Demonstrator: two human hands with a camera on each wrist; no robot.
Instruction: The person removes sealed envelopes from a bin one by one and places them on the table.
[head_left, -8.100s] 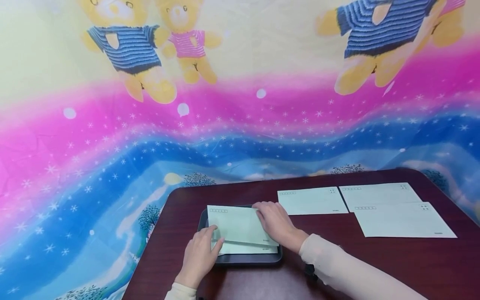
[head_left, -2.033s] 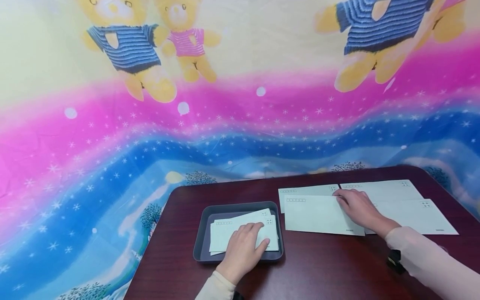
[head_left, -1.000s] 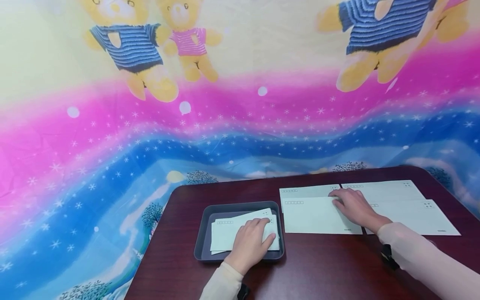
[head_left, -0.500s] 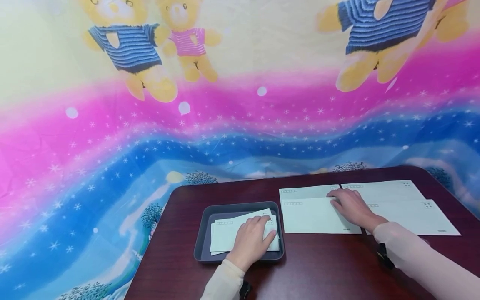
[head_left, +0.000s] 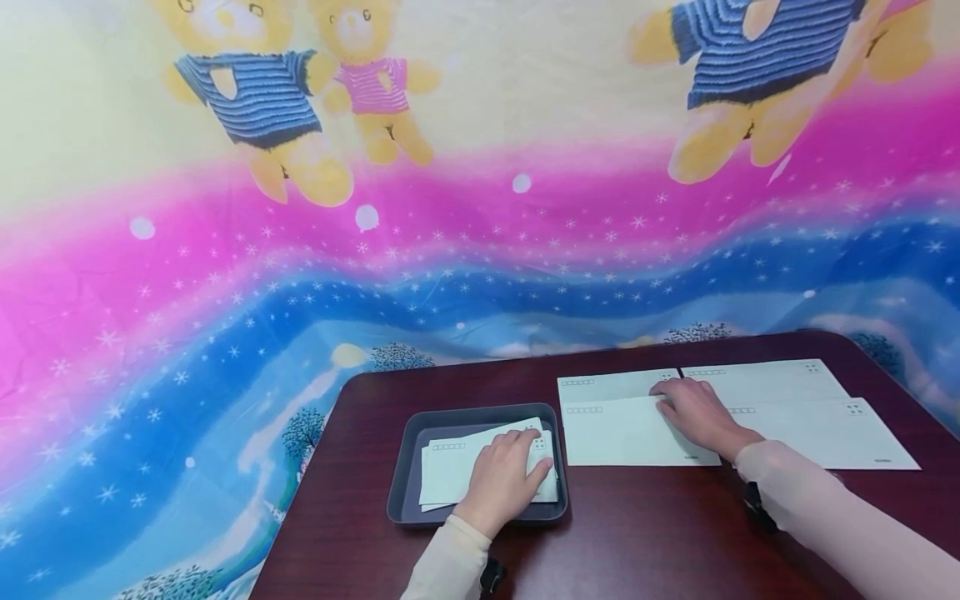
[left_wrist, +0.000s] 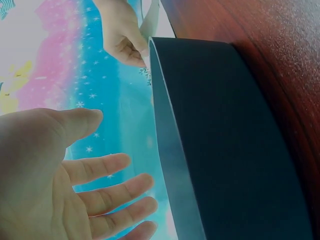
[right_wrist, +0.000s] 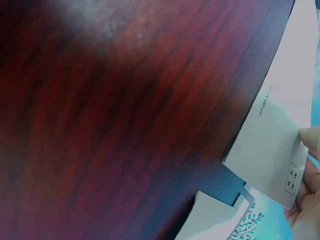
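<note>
In the tray (head_left: 403, 479), a small pile of envelopes (head_left: 447, 473), and over it the left hand (head_left: 502, 479), loose, fingers apart, gripping nothing! Just right of the tray, the right hand (head_left: 701, 412) pinches a single envelope (head_left: 618, 435) near its far right corner, thumb on the face. Looks like the placing step, judging by three others (head_left: 832, 433) beyond and farther right of the tray. Next move, I'd judge, calls for a gentle let-go, no dragging.
</note>
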